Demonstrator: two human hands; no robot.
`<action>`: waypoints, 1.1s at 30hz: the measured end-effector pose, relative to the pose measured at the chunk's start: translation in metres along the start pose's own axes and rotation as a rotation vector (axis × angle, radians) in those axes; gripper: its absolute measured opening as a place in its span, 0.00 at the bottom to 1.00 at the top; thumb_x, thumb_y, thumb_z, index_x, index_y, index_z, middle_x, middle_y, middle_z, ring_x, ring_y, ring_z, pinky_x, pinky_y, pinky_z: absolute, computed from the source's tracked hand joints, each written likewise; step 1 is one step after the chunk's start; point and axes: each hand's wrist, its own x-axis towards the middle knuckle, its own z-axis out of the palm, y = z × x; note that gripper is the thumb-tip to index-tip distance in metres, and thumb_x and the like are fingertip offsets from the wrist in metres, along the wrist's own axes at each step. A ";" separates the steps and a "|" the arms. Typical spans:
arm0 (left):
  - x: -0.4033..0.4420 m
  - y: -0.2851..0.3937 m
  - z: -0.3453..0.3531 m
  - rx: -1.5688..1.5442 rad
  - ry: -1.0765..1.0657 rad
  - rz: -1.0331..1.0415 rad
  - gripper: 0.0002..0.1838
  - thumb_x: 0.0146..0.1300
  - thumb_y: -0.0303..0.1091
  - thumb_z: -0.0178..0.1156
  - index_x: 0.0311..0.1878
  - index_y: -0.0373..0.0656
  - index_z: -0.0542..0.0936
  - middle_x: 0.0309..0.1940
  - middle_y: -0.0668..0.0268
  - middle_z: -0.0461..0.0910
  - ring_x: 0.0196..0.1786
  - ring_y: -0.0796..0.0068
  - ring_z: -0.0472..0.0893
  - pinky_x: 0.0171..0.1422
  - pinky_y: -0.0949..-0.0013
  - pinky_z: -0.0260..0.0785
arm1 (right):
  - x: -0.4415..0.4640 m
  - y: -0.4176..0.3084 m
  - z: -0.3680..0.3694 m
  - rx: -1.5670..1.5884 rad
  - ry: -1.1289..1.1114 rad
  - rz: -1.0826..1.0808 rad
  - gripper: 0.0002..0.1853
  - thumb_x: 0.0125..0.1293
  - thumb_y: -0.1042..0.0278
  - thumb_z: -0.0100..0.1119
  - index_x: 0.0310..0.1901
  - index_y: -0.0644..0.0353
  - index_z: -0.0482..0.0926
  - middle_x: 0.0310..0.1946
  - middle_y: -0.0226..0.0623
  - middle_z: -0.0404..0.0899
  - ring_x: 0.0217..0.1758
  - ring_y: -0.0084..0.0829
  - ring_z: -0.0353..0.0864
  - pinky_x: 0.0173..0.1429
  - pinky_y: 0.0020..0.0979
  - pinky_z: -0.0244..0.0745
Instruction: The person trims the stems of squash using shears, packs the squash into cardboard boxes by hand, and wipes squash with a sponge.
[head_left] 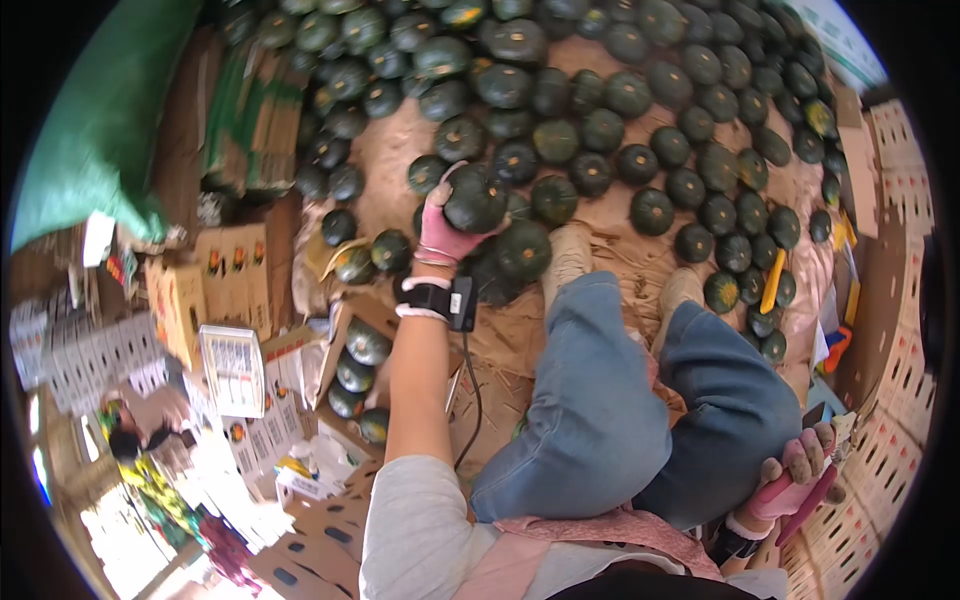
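A dark green squash is held in my left hand, which wears a pink glove and has a black device strapped at the wrist. Other squashes lie just beside and beneath it on brown paper. At the lower right, beside my knee, my right hand in a pink and grey glove has its fingers curled around a dark pink-handled object, whose far end is hard to make out.
Many squashes cover the floor ahead. An open carton with several squashes stands at my left. Stacked cartons line the right side. A yellow-handled tool lies among squashes. Another person is at the lower left.
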 end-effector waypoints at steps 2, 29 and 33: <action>-0.040 -0.001 0.000 -0.164 -0.057 0.023 0.42 0.50 0.68 0.52 0.64 0.52 0.67 0.64 0.56 0.65 0.61 0.44 0.69 0.56 0.37 0.66 | 0.002 0.000 0.001 0.019 0.003 -0.029 0.28 0.52 0.63 0.62 0.50 0.53 0.56 0.39 0.28 0.59 0.43 0.29 0.61 0.57 0.49 0.55; -0.346 -0.063 -0.133 1.416 1.143 0.318 0.57 0.33 0.39 0.77 0.68 0.47 0.54 0.62 0.46 0.62 0.66 0.44 0.59 0.69 0.53 0.57 | -0.025 -0.036 -0.042 -0.269 -0.256 -0.011 0.44 0.55 0.44 0.51 0.62 0.73 0.53 0.60 0.52 0.55 0.65 0.50 0.53 0.70 0.52 0.43; -0.379 -0.083 -0.128 1.649 1.219 0.061 0.58 0.35 0.43 0.75 0.70 0.48 0.51 0.63 0.44 0.58 0.68 0.43 0.56 0.69 0.53 0.56 | -0.016 -0.018 -0.034 -0.292 -0.263 0.010 0.39 0.54 0.48 0.48 0.59 0.74 0.55 0.54 0.51 0.59 0.60 0.45 0.56 0.69 0.48 0.44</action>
